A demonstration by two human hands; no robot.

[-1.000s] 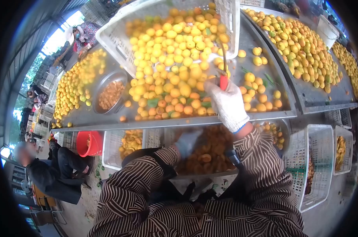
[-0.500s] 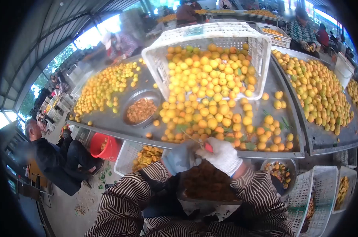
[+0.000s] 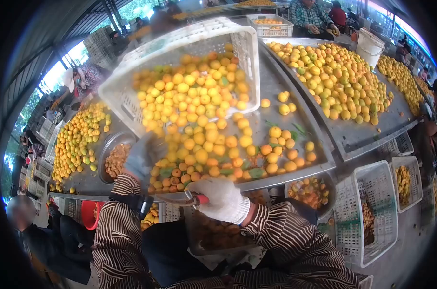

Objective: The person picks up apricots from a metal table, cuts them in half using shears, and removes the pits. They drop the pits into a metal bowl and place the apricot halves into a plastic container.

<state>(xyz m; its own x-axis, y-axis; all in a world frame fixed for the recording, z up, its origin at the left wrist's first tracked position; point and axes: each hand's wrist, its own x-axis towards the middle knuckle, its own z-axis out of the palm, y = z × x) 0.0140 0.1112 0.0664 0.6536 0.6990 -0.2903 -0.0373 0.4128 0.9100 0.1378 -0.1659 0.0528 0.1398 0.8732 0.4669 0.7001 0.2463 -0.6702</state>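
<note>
My right hand, in a white glove, is closed round the red handle of a small tool at the table's front edge. The tool's thin metal end points left. My left hand, in a grey-blue glove, is blurred by motion over the left side of the loose yellow-orange fruit; its fingers cannot be made out. Beside it stands a metal bowl of orange-brown pieces. Behind the fruit, a tilted white crate lies open towards me, with fruit spilling onto the metal table.
More fruit lies on the left and on the right-hand table. A white bucket stands at the back right. Below are a dark-filled crate, a fruit bowl, white crates and a red bucket. A person sits lower left.
The view has turned to the right. My left hand has parted from my right hand and moved up and left over the fruit. The right hand still holds the red-handled tool.
</note>
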